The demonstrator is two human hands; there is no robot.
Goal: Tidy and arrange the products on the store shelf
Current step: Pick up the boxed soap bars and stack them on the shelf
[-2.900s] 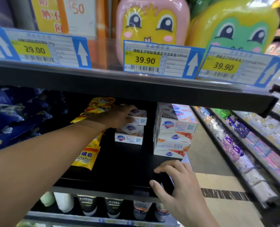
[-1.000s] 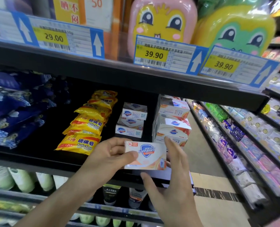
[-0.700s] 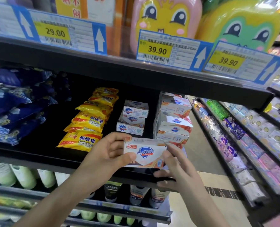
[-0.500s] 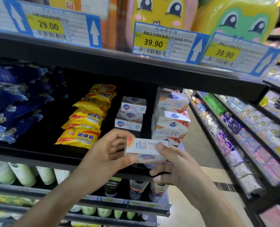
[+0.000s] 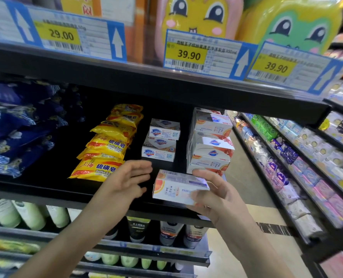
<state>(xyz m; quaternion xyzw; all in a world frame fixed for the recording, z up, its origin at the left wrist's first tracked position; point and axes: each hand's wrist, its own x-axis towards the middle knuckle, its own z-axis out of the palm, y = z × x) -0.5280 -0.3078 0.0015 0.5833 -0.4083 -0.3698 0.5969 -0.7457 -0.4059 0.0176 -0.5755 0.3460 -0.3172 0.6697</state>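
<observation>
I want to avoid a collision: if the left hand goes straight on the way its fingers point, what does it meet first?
Probably the lower white Safeguard soap box of the small stack; the left hand is open, though depth is unclear.

a shop aisle — the soap and toiletries section of a store

black metal shelves [image 5: 126, 77] run in tiers, their front rails carrying blue-and-yellow price tags [image 5: 202, 52] with barcodes, up-arrows and printed prices of 29.00 and 39.90. stock sits in rows by kind: yellow sulfur soap packets [image 5: 106, 145], boxed soap bars [image 5: 162, 141] stacked two and three high, dark blue packs [image 5: 20, 125] at the left, cartoon-faced bottles [image 5: 198, 15] on the tier above and tubes and bottles [image 5: 166, 233] on the tier below. to the right a tiled floor [image 5: 244, 177] runs between this unit and a second shelf run [image 5: 299, 161] — it too is packed with wrapped goods.
</observation>
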